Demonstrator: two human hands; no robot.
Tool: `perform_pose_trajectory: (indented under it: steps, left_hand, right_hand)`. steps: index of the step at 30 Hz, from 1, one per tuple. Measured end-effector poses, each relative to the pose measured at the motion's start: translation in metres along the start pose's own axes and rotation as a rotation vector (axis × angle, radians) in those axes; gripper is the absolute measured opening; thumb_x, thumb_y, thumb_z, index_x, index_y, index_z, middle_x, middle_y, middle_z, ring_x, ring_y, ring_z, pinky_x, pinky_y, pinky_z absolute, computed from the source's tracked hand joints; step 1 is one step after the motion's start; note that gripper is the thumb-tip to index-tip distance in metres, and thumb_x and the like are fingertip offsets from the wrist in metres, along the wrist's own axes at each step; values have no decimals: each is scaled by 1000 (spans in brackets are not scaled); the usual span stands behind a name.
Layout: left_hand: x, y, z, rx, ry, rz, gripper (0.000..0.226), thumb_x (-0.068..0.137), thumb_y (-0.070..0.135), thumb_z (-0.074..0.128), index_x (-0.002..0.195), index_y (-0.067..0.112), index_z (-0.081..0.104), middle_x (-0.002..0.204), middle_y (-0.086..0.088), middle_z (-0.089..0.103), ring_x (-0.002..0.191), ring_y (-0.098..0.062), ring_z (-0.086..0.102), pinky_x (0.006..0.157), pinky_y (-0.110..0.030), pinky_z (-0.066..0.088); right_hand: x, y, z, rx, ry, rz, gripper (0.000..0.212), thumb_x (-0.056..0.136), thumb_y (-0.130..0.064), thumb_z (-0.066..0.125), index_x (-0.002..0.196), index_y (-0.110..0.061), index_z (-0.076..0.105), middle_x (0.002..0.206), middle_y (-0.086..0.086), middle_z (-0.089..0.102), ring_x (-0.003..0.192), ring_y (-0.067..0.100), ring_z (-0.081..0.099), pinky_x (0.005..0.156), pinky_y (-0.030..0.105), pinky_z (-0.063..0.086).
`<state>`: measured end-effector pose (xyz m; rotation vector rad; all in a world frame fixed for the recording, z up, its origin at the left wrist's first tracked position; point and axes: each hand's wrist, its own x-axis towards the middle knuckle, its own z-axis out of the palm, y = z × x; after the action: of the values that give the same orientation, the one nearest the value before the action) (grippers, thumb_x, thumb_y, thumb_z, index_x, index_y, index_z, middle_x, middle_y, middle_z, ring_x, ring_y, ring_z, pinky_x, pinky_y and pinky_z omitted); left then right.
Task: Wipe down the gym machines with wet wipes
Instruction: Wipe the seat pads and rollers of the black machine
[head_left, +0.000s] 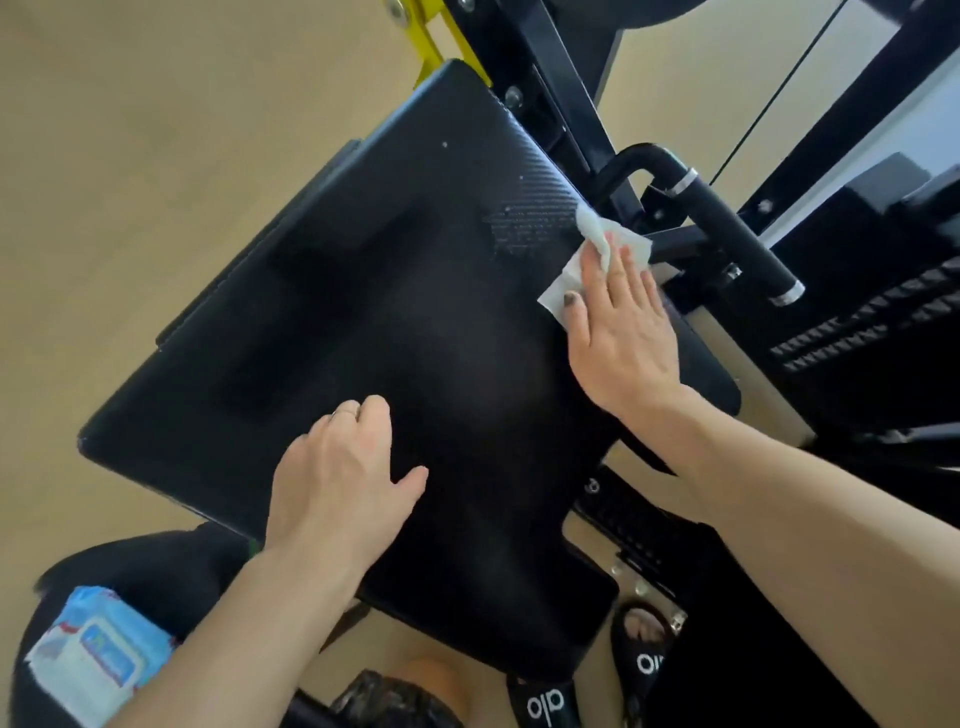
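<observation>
Under right fingers (623, 270): wet wipe (587, 260)

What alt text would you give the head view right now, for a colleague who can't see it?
A person's right hand presses a white wet wipe flat against the far right edge of a black padded machine seat, while the left hand rests on the pad nearer the camera. A blue pack of wipes sits at lower left, and a black handle bar stands beyond the wipe.
</observation>
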<state>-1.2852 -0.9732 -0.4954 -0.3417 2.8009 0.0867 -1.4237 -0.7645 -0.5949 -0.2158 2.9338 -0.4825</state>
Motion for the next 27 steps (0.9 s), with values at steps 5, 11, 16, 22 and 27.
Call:
perform_pose_trajectory:
  steps: [5,11,16,22,27]
  left_hand:
    - [53,47,-23,49,-13,61,49,82,63,65,98,20,46,99,3,55,92,-21,57,76,-35,44]
    - [80,58,-3,298,-192,-7,97,65,81,68,130,16,38,136,-4,44,121,-25,47,93,-40,40]
    - [83,65,4,337,-181,-48,109,52,88,70,126,14,39,127,-4,45,118,-25,47,92,-41,40]
    - [86,69,4,359,-198,-73,112,50,88,70,125,11,40,128,-7,45,117,-26,48,91,-42,40]
    - [88,71,4,390,-218,-73,111,50,90,69,122,11,39,122,-7,45,112,-26,49,87,-41,39]
  right_hand:
    - [-104,-42,40,59,-10,-126,60,111,-39,16,164,-15,4,171,11,-6,158,24,-12,129,44,4]
    - [-106,2,41,-2,-37,-185,57,111,-46,14,165,-31,6,171,14,-7,158,28,-10,129,47,9]
    - [-13,-9,21,191,9,174,56,108,-49,11,163,-39,1,169,15,-20,155,31,-23,127,48,-5]
    - [-83,2,44,42,-34,1,62,109,-49,14,165,-25,-2,170,13,-17,156,26,-21,129,46,-4]
    - [-105,30,48,251,-38,443,65,103,-55,-3,162,-29,-13,168,7,-25,154,20,-28,128,45,-2]
